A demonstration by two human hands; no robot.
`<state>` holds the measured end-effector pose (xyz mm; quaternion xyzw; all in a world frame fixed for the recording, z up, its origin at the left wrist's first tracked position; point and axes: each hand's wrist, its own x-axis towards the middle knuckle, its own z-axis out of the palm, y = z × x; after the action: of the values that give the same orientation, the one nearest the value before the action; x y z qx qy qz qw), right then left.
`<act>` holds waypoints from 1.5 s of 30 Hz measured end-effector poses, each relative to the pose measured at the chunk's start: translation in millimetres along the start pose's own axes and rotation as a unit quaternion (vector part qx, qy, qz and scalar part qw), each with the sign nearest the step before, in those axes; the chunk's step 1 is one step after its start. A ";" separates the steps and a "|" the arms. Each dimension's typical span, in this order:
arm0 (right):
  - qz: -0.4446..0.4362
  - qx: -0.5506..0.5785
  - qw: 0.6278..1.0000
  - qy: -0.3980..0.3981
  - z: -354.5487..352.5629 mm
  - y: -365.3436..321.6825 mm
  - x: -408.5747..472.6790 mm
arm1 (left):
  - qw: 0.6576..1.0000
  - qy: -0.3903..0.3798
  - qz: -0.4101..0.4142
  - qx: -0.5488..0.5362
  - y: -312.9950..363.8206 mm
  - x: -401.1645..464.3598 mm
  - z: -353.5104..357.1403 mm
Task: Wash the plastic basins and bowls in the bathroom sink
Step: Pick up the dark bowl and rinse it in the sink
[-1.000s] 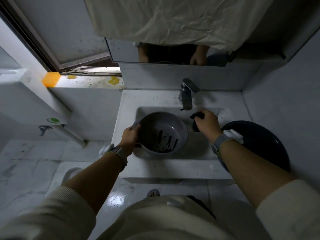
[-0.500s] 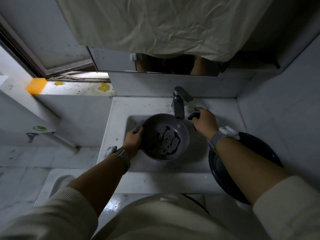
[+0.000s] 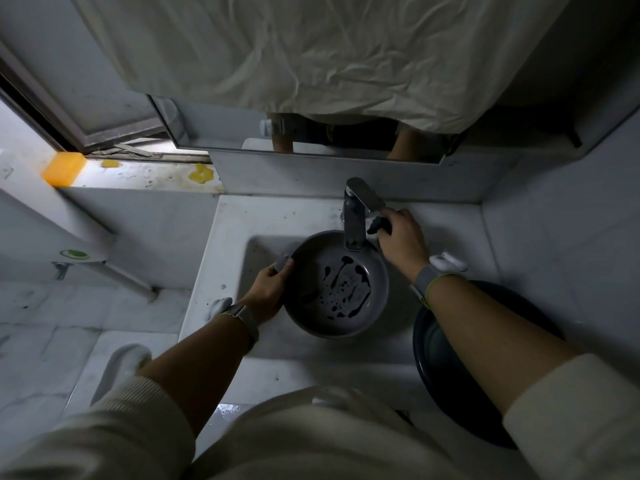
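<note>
A grey plastic bowl sits in the white sink, right under the spout of the chrome tap. Dark puddles and drops lie on the bowl's bottom. My left hand grips the bowl's left rim, thumb inside. My right hand is just right of the tap, by its lever, closed around a small dark scrubber. A dark blue basin stands at the sink's right, partly hidden under my right forearm.
A mirror hangs behind the tap with a pale cloth draped over its top. An orange soap bar lies on the window ledge at left. White wall tiles close in on the right; floor tiles lie at left.
The bowl has moved back under the tap and tipped flatter. My right hand with the scrubber went from the sink's basin up to beside the tap's lever. The view shifted down and left.
</note>
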<state>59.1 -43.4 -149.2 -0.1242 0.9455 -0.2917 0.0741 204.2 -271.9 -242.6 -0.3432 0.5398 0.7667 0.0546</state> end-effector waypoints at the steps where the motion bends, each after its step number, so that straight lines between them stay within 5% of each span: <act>1: -0.008 0.004 1.000 0.005 -0.2 -0.5 0.9 | 1.000 -0.004 0.002 0.006 0.4 1.0 0.4; 16: -0.032 0.033 0.998 0.051 -4.2 -6.7 0.9 | 0.998 0.010 -0.046 0.040 -2.1 8.3 4.4; 30: -0.052 -0.067 0.996 0.020 2.0 -1.0 -19.3 | 0.999 0.003 0.007 -0.050 -5.5 1.0 3.2; 37: 0.079 -0.057 0.995 0.010 18.0 -9.4 -42.6 | 0.998 0.036 -0.021 0.044 0.9 -17.1 -17.0; 45: 0.184 -0.013 0.978 -0.097 42.2 -10.9 -65.6 | 0.999 0.028 -0.032 -0.009 -1.8 -29.0 -48.4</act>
<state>133.0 -56.4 -173.1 0.0235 0.9441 -0.2477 0.2162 249.6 -304.8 -235.8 -0.3821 0.5230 0.7595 0.0603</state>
